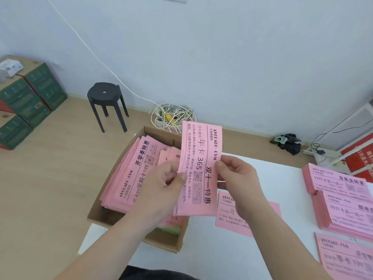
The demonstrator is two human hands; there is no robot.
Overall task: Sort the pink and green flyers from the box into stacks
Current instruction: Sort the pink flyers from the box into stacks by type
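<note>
A small bundle of pink flyers point(198, 168) stands upright over the cardboard box point(101, 211). My left hand point(168, 184) pinches its left edge and my right hand point(236, 174) pinches its right edge. The box holds a slanted pile of pink flyers point(131, 174), and a green flyer point(171, 229) peeks out near its front corner. On the white table point(222, 257) lie a thin pink pile point(262, 217) under my right wrist, two thick pink stacks point(343, 201) at the right, and another pink stack point(343, 257) at the near right.
On the wooden floor stand a black stool point(107, 102), green cartons point(26, 102) at the left, and a tangle of white cable point(173, 116) behind the box. A dark bundle point(288, 141) and red boxes point(359, 156) lie by the wall at the right.
</note>
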